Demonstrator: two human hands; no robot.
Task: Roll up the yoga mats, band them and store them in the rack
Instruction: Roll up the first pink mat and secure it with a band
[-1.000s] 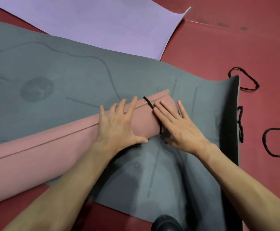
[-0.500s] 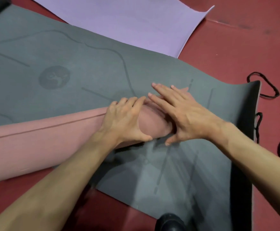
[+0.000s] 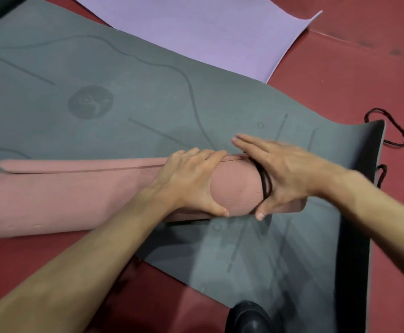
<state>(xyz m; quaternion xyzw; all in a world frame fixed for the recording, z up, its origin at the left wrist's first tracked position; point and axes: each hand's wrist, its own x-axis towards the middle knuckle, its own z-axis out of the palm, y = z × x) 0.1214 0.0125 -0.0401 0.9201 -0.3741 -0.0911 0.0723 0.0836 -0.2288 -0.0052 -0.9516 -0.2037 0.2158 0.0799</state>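
Note:
A pink yoga mat (image 3: 76, 195) lies rolled up across a flat grey mat (image 3: 148, 92), with its loose edge showing along the far side. My left hand (image 3: 189, 181) grips the roll near its right end, fingers curled over the top and thumb underneath. A black band (image 3: 265, 186) loops round the roll just right of that. My right hand (image 3: 289, 174) lies over the roll's right end and the band, fingers straight and pointing left, thumb down at the near side. The end of the roll is mostly hidden under this hand.
A purple mat (image 3: 208, 32) lies flat beyond the grey one. Loose black bands lie on the red floor at the right, one (image 3: 398, 131) past the grey mat's curled edge, another (image 3: 381, 175) beside it. A dark rounded object (image 3: 249, 318) sits at the bottom edge.
My right hand has slid from beside the band onto the roll's end, covering it. The band now wraps the roll near the thumb. My left hand keeps its grip.

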